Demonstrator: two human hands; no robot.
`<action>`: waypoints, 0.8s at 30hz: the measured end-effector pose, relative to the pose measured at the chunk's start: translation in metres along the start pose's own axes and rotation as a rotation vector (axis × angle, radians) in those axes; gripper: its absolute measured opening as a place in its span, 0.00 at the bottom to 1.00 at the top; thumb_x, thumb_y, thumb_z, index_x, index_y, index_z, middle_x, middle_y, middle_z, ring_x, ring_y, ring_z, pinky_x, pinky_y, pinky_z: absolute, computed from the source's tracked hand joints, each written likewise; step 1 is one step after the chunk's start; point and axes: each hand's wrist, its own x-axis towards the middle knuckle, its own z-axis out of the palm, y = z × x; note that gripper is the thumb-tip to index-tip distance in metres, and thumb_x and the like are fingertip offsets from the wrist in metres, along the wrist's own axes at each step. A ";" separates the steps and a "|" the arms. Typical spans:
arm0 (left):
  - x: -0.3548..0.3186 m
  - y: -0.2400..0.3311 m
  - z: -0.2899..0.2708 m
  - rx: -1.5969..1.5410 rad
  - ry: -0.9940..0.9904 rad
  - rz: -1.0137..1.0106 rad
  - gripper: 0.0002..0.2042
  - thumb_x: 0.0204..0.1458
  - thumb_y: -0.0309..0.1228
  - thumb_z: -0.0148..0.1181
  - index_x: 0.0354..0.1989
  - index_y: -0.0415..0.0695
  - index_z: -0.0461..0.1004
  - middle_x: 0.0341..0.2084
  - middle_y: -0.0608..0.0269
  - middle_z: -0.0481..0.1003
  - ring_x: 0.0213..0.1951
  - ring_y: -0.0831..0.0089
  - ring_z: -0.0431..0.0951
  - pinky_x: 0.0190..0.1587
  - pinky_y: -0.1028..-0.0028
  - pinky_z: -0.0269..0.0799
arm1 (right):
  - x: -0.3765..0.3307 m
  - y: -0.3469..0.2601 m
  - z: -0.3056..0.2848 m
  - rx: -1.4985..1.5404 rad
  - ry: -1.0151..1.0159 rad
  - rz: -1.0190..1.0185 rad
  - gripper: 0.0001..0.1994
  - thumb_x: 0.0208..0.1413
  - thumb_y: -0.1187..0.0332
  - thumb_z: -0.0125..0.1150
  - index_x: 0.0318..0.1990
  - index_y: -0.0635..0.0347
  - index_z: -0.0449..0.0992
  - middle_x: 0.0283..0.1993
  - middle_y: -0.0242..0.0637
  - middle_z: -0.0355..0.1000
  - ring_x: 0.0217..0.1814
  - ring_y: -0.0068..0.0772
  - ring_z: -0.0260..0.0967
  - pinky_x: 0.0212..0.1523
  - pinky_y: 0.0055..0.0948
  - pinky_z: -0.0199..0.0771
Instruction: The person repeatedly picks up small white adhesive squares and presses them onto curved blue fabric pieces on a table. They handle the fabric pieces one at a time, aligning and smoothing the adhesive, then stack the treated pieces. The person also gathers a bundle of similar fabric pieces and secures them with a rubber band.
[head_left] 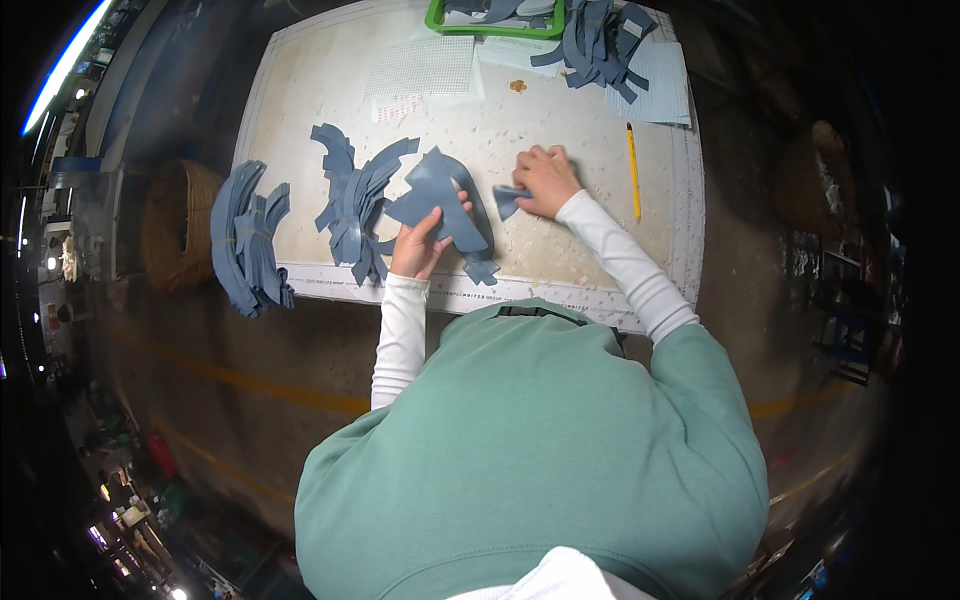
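My left hand is closed on a few flat blue-grey cut pieces, thumb on top, above the near middle of the table. Under and beside them a curved blue-grey strip lies on the tabletop. To the right, the fingers of my right hand are bent round a small folded blue-grey piece, which sticks out on the left. Just left of my left hand sits a bundle of curved strips. Another bundle, tied round its middle, hangs over the table's left edge.
A green tray of cut pieces stands at the far edge, with a heap of blue-grey strips beside it. Paper sheets lie at the back of the pale table. A yellow pencil rests at right; a wicker basket stands left.
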 end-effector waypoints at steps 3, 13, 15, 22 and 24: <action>0.001 0.006 0.015 0.031 -0.040 -0.002 0.20 0.58 0.25 0.45 0.58 0.36 0.56 0.53 0.46 0.66 0.54 0.55 0.69 0.52 0.61 0.71 | -0.024 0.018 -0.008 0.012 0.170 0.190 0.10 0.35 0.61 0.69 0.25 0.50 0.75 0.36 0.28 0.67 0.51 0.32 0.61 0.53 0.47 0.53; 0.011 0.009 0.049 -0.023 -0.164 -0.078 0.21 0.56 0.21 0.44 0.58 0.32 0.54 0.55 0.39 0.62 0.56 0.49 0.66 0.53 0.58 0.70 | -0.066 0.021 -0.063 1.247 0.413 0.491 0.11 0.50 0.65 0.64 0.35 0.63 0.75 0.26 0.23 0.72 0.21 0.09 0.59 0.23 0.10 0.57; 0.013 0.006 0.052 -0.046 -0.182 -0.104 0.20 0.56 0.22 0.45 0.58 0.32 0.55 0.54 0.40 0.63 0.55 0.50 0.67 0.52 0.59 0.71 | -0.066 0.005 -0.072 1.431 0.394 0.385 0.09 0.51 0.66 0.63 0.37 0.60 0.75 0.28 0.21 0.71 0.23 0.06 0.59 0.21 0.10 0.54; 0.012 -0.007 0.051 -0.027 -0.029 -0.257 0.17 0.54 0.22 0.49 0.54 0.38 0.61 0.47 0.54 0.70 0.48 0.62 0.73 0.50 0.61 0.72 | -0.047 -0.041 -0.049 1.592 0.364 0.417 0.16 0.52 0.72 0.60 0.48 0.65 0.71 0.34 0.28 0.69 0.28 0.12 0.64 0.26 0.14 0.65; 0.010 -0.010 0.050 -0.099 -0.061 -0.226 0.12 0.53 0.22 0.51 0.47 0.37 0.67 0.41 0.56 0.73 0.42 0.65 0.76 0.42 0.65 0.77 | -0.046 -0.042 -0.043 1.442 0.382 0.436 0.19 0.53 0.74 0.59 0.53 0.68 0.67 0.37 0.30 0.68 0.31 0.13 0.64 0.28 0.14 0.66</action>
